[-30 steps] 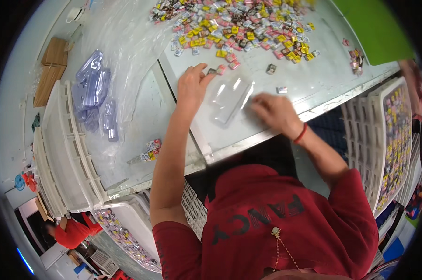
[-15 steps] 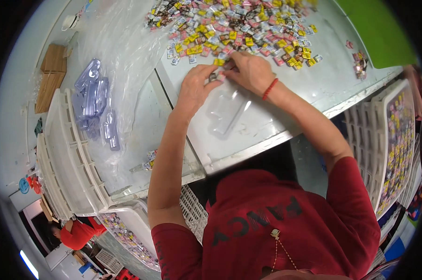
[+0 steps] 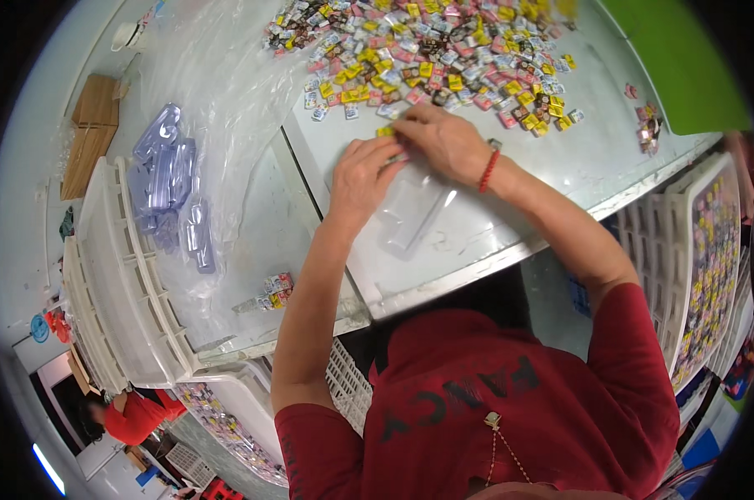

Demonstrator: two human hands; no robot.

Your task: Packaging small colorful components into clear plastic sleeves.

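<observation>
My left hand (image 3: 364, 179) is closed, with thumb and fingertips pinched on small wrapped pieces; a bit of pink shows at the tips. My right hand (image 3: 450, 148) meets it from the right, fingers bent and closed; what they grip is hidden. A yellow wrapped piece (image 3: 384, 131) shows right by the fingertips. Below both hands lies a clear plastic blister tray (image 3: 406, 221) with shaped hollows, flat on the white table. Just beyond my hands spreads a heap of small rectangular pieces (image 3: 435, 71) in yellow, pink, white and brown wrappers.
Stacked clear blister trays (image 3: 170, 179) lie on plastic film at the left. A few pieces (image 3: 275, 290) sit near the left front edge, others (image 3: 648, 129) at the right. White crates (image 3: 698, 275) of pieces stand right; more crates (image 3: 127, 275) stand left. Another person (image 3: 131, 419) is far left.
My hands have drawn closer together over the tray's far end, and the right has moved slightly nearer me. The pieces between them are now more covered.
</observation>
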